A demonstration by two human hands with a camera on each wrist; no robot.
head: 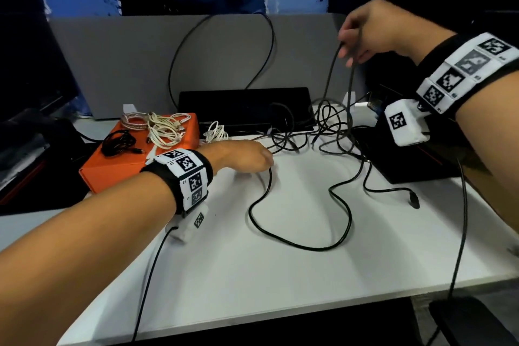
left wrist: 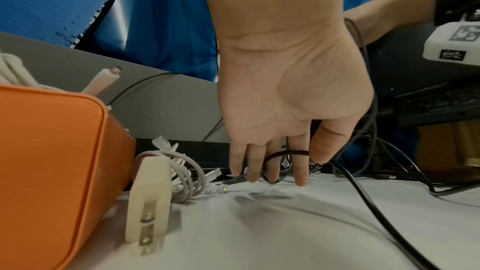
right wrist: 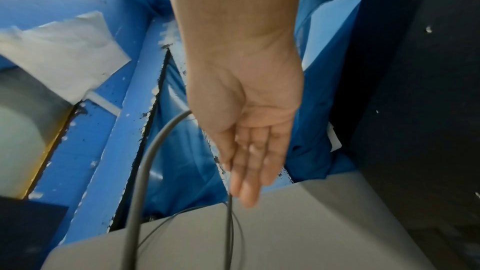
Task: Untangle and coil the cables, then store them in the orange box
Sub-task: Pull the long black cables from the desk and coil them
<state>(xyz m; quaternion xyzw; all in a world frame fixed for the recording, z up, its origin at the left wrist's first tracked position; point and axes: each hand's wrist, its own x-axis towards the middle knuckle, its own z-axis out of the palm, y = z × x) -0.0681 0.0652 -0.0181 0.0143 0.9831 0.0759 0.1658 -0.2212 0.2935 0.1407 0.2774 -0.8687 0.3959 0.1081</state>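
A closed orange box sits at the table's left, with white cables and a small black coil lying on its lid. A black cable tangle lies mid-table, and one long strand loops toward me. My left hand is down on the table at the tangle's left edge, its thumb and index finger pinching a black strand. My right hand is raised high on the right, with a loop of black cable held over it and hanging down to the tangle.
A white coiled charger cable with a plug lies beside the box. A black keyboard-like slab stands behind the tangle before a grey partition. A black flat device occupies the right. White tabletop stretches toward me.
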